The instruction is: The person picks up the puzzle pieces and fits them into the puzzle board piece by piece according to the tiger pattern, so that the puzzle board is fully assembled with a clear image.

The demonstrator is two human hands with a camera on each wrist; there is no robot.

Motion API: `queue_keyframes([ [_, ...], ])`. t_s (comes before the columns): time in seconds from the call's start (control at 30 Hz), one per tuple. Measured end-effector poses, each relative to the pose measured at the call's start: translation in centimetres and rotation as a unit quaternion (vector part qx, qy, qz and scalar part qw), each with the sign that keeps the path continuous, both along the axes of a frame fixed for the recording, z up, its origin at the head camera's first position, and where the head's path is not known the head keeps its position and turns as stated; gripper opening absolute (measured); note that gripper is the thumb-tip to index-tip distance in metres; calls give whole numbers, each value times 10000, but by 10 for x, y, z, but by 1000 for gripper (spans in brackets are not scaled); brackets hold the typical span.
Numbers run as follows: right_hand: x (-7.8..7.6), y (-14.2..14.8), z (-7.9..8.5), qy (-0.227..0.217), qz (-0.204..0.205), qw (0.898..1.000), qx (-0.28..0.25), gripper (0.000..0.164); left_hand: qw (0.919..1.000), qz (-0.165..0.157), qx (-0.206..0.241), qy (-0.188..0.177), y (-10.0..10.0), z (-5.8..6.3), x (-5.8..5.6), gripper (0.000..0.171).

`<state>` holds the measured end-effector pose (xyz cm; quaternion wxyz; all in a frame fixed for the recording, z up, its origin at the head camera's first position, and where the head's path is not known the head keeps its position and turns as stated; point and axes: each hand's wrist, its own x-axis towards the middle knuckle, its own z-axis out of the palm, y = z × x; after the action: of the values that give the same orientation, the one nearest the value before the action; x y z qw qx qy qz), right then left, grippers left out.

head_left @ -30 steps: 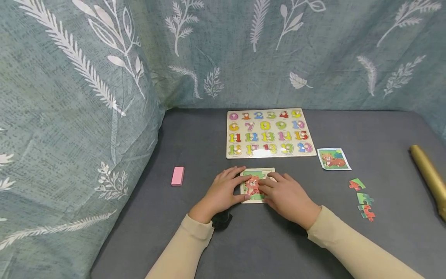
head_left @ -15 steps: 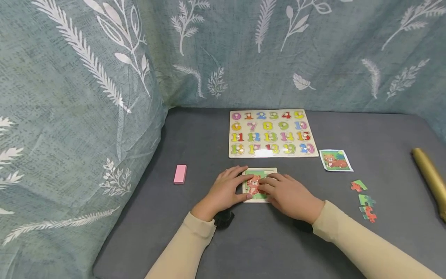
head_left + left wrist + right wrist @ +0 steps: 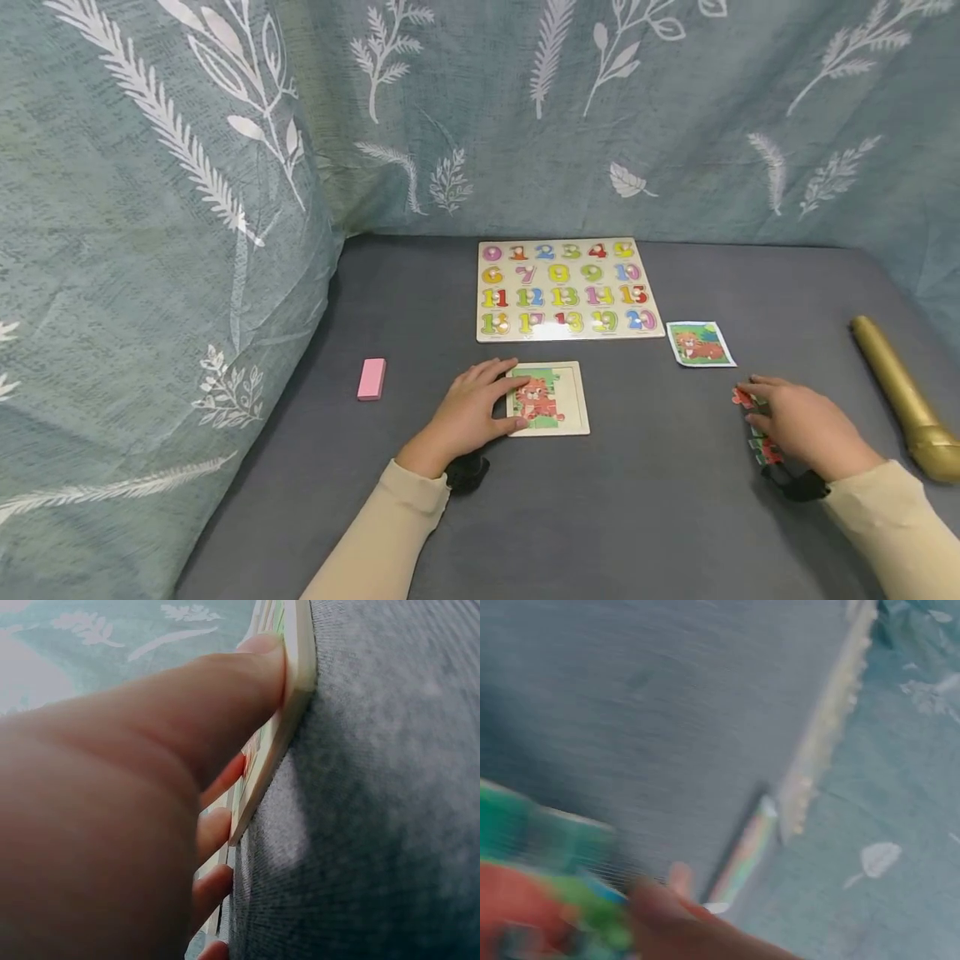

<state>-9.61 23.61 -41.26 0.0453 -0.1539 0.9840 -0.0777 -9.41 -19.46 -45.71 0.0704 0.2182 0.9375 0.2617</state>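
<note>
A small wooden puzzle board (image 3: 572, 398) lies flat, its left part filled with joined pieces showing an orange animal on green, its right part bare wood. My left hand (image 3: 468, 408) rests on its left side, thumb (image 3: 247, 679) on the front edge and fingers spread toward the back. Far to the right, my right hand (image 3: 810, 429) is over the loose jigsaw pieces, its fingers extended. An orange piece (image 3: 741, 397) shows at the fingertips and another piece (image 3: 768, 451) below the hand; the rest is partly covered. The right wrist view is blurred.
Behind the small board lies a larger number puzzle board (image 3: 570, 325) with knobs. A picture card (image 3: 701, 344) sits to its right, a pink block (image 3: 371, 379) at left. A gold cylinder (image 3: 896, 375) lies at the far right. A leaf-patterned curtain (image 3: 510, 167) hangs behind.
My right hand has left the puzzle board and moved right to the loose pieces. My left hand stays on the board. The view has shifted slightly.
</note>
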Motion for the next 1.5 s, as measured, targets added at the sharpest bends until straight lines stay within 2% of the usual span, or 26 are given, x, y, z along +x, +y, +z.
queue_keyframes([
  [0.1, 1, 3, -9, 320, 4, 9988, -358, 32, 9999, 93, 22, 53, -6, -2, 1, 64],
  [0.17, -1, 1, -13, 680, 69, 9952, -700, 22, 9999, 127, 66, 77, -8, -4, 2, 64],
  [0.23, -4, -2, -15, 825, 59, 9917, -989, 19, 9998, 137, 119, 63, -10, -6, 3, 64],
  [0.33, -9, -6, -13, 673, -7, 9889, -1324, 19, 9998, 145, 152, -10, -12, -9, 5, 64],
  [0.37, -10, -10, -10, 500, -97, 9871, -1521, 19, 9998, 147, 154, -42, -13, -9, 5, 65],
  [0.43, -13, -21, -4, 124, -244, 9778, -2080, 19, 9997, 164, 160, -61, -14, -8, 6, 65],
  [0.47, -14, -29, 0, -111, -298, 9676, -2506, 18, 9997, 179, 168, -41, -15, -7, 6, 65],
  [0.5, -16, -39, 3, -380, -341, 9525, -3002, 19, 9997, 195, 159, -34, -15, -7, 5, 65],
  [0.57, -19, -61, 9, -865, -349, 9149, -3928, 21, 9996, 226, 154, 2, -15, -5, 5, 65],
  [0.63, -23, -82, 13, -1261, -214, 8821, -4533, 21, 9996, 235, 142, 27, -15, -3, 4, 65],
  [0.67, -24, -91, 14, -1407, -146, 8703, -4717, 20, 9997, 218, 128, 49, -14, -3, 3, 65],
  [0.7, -26, -99, 15, -1520, -109, 8647, -4786, 20, 9997, 199, 107, 33, -13, -3, 3, 65],
  [0.83, -32, -125, 14, -1711, -190, 8678, -4661, 18, 9999, 73, 90, 34, -9, -2, 2, 65],
  [1.0, -43, -151, 5, -1631, -72, 8904, -4248, 20, 10000, 22, 29, -23, -3, 0, 2, 64],
  [1.1, -48, -162, -1, -1632, 45, 8970, -4108, 18, 10000, 17, -33, -50, -2, 1, 1, 64],
  [1.23, -52, -172, -10, -1688, 99, 8975, -4072, 7, 9999, -9, -123, -57, 0, 2, 1, 66],
  [1.43, -55, -177, -22, -1255, 276, 9360, -3276, 11, 9999, 3, -158, -30, 1, 2, 0, 66],
  [1.5, -56, -177, -24, -1274, 304, 9396, -3164, 9, 9998, -16, -177, -23, 1, 2, 0, 66],
])
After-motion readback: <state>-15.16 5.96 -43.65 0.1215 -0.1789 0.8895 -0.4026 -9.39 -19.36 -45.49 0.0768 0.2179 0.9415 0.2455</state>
